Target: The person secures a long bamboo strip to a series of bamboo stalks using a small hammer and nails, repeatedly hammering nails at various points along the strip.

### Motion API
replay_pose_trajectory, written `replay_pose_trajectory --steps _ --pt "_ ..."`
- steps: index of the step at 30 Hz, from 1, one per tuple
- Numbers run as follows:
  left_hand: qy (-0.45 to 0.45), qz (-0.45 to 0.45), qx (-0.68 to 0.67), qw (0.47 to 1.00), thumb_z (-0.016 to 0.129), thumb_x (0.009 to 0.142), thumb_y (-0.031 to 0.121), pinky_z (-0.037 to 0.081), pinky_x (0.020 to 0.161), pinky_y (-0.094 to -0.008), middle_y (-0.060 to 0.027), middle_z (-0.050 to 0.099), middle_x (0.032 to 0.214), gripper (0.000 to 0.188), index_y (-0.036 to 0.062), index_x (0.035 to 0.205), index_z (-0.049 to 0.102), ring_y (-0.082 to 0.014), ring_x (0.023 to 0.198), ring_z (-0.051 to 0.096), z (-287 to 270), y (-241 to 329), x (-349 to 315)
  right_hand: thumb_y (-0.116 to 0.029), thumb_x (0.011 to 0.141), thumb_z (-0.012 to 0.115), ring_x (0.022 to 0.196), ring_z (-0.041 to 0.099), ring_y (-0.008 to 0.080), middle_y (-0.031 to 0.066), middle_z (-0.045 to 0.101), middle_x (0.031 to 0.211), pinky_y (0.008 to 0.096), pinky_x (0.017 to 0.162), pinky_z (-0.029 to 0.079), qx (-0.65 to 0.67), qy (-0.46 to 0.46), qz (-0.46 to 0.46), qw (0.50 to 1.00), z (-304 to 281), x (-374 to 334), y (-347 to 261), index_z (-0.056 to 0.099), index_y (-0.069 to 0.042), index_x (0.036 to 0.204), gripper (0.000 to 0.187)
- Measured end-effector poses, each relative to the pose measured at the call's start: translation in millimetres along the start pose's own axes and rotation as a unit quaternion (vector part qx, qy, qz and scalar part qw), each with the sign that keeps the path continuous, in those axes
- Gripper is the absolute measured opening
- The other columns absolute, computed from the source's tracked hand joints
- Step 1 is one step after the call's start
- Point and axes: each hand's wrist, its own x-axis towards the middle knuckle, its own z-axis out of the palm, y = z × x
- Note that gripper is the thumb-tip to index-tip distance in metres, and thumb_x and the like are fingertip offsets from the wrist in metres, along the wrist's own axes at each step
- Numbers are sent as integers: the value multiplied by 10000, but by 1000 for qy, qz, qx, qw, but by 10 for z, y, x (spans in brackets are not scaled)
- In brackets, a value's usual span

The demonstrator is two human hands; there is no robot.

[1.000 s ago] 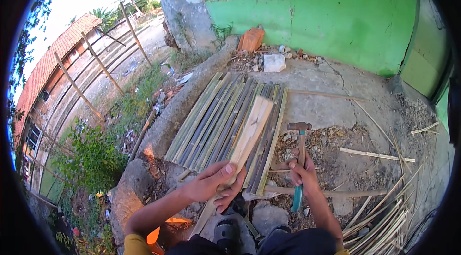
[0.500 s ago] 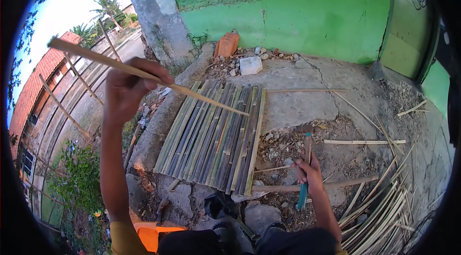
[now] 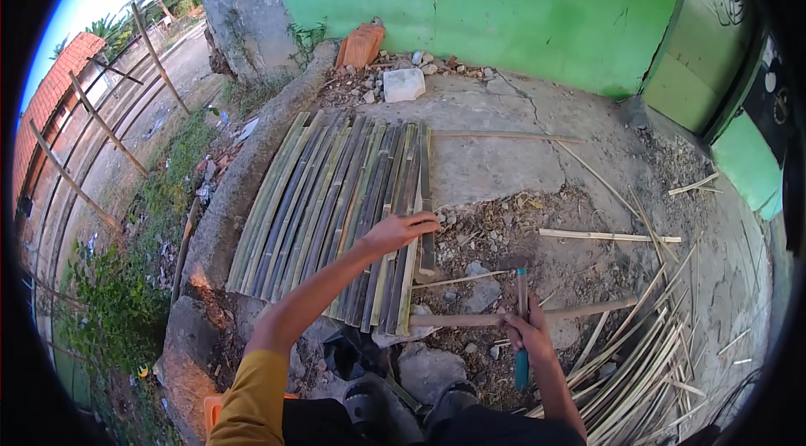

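Observation:
My left hand (image 3: 403, 232) reaches across the slatted bamboo panel (image 3: 319, 211), its fingers closed on a loose bamboo slat (image 3: 426, 257). That slat lies lengthwise along the panel's right edge, beside the outermost fixed-looking strip. To the right, my right hand (image 3: 527, 330) grips a hammer (image 3: 521, 366) by its teal handle, with the dark head pointing away from me. Below the panel's right side, a round wooden pole (image 3: 604, 307) runs out to the right, passing behind my right hand. A thinner pole (image 3: 504, 135) sticks out at the panel's far end.
Many split bamboo strips (image 3: 646, 362) lie heaped at the lower right. A single pale strip (image 3: 609, 235) rests beyond my right hand. Rubble, a white block (image 3: 404, 85) and orange bricks (image 3: 361, 45) sit by the green wall (image 3: 504, 10). A concrete curb (image 3: 252, 161) borders the panel's left.
My left hand has come down from the upper left to the panel's right edge, bringing the slat from the air down alongside it. The hammer stays in my right hand; the view has shifted.

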Motion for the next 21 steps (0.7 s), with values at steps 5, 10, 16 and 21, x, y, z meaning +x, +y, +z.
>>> replay_pose_trajectory --steps 5,10,16,21 --pt "-12 -8 24 1000 653 770 -93 559 504 -311 19 570 1449 759 209 1461 565 -199 671 675 457 -22 -87 19 990 593 419 436 50 171 706 863 223 373 347 -4 16 38 999 -87 -60 212 459 -51 1221 276" --pt "-13 -76 4 997 665 770 -51 592 550 -322 3 559 1470 830 206 1542 502 -216 875 729 828 87 -366 17 988 594 412 429 53 180 704 859 223 370 347 -11 35 74 997 -150 -71 394 462 -47 1208 265" --pt "-63 -94 4 994 623 871 -21 637 639 -336 -57 510 1534 762 189 1583 448 -238 987 747 1394 593 -1117 -5 990 604 410 418 53 177 706 875 224 371 357 -35 42 96 994 -135 -104 572 463 -49 1240 290" --pt "-152 -87 -33 984 621 894 4 580 1034 -443 -80 294 1702 782 172 1613 364 -277 1320 611 1537 829 -1569 -22 1004 584 418 409 43 154 698 900 221 366 349 -59 47 120 990 -68 112 778 461 -63 1278 303"
